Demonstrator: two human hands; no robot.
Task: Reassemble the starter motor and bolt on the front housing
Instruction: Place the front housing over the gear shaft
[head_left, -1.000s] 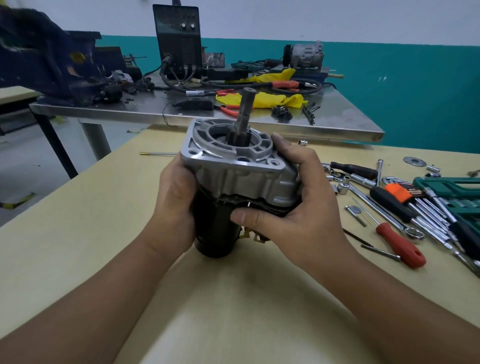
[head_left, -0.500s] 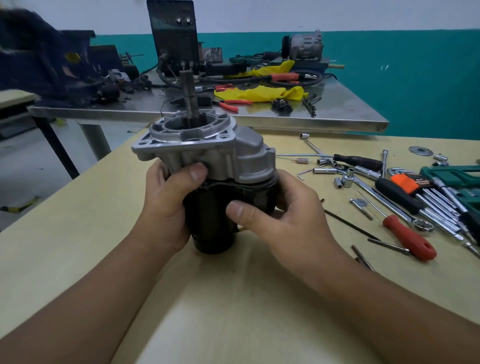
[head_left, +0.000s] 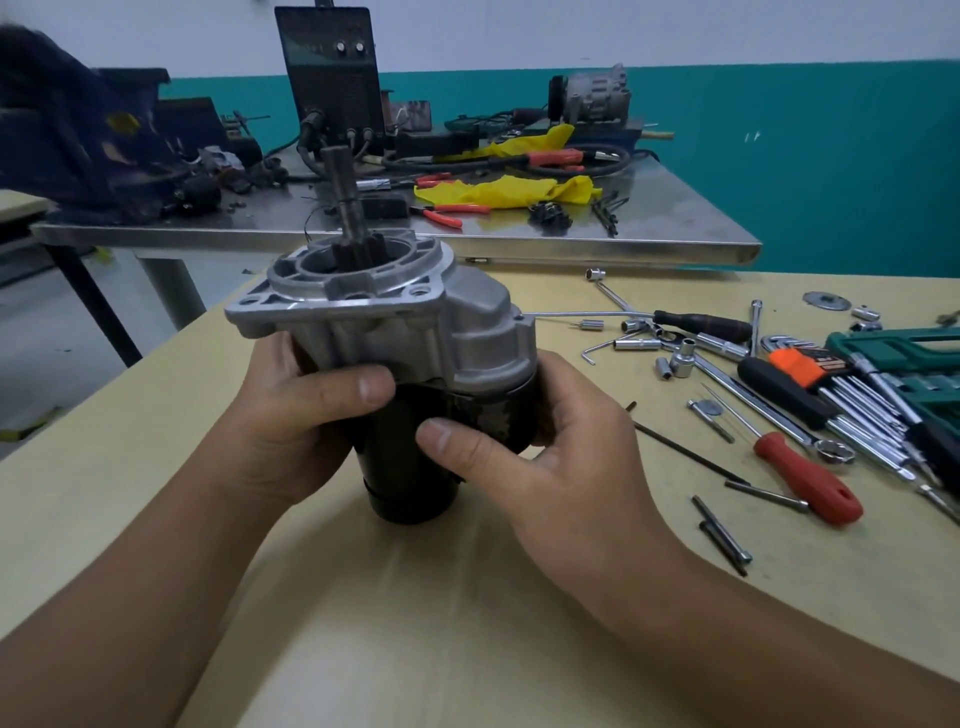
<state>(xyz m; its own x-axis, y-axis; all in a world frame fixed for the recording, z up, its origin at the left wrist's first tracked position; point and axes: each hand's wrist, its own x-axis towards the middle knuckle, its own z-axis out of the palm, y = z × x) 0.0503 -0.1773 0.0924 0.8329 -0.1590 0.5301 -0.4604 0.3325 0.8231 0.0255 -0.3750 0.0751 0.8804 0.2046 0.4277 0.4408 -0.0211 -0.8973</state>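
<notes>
The starter motor stands upright on the yellow table (head_left: 156, 467). Its black cylindrical body (head_left: 405, 483) carries the silver cast front housing (head_left: 415, 322) on top, and the pinion shaft (head_left: 345, 202) sticks up through the housing's round opening. My left hand (head_left: 291, 415) grips the lower left of the housing, thumb across the front at the seam. My right hand (head_left: 550, 447) grips the black body just under the housing on the right, thumb on the front. Several long bolts (head_left: 722, 530) lie on the table to the right.
Right of the motor lie a red-handled screwdriver (head_left: 810, 483), sockets, wrenches, hex keys in an orange holder (head_left: 810, 364) and a green tool case (head_left: 904, 353). Behind stands a steel table (head_left: 519, 244) with a black machine, yellow cloth, pliers and cables.
The motor has been turned in my hands, so the housing's bulged side now faces right. My left thumb came round to the front, and my right hand dropped from the housing onto the black body.
</notes>
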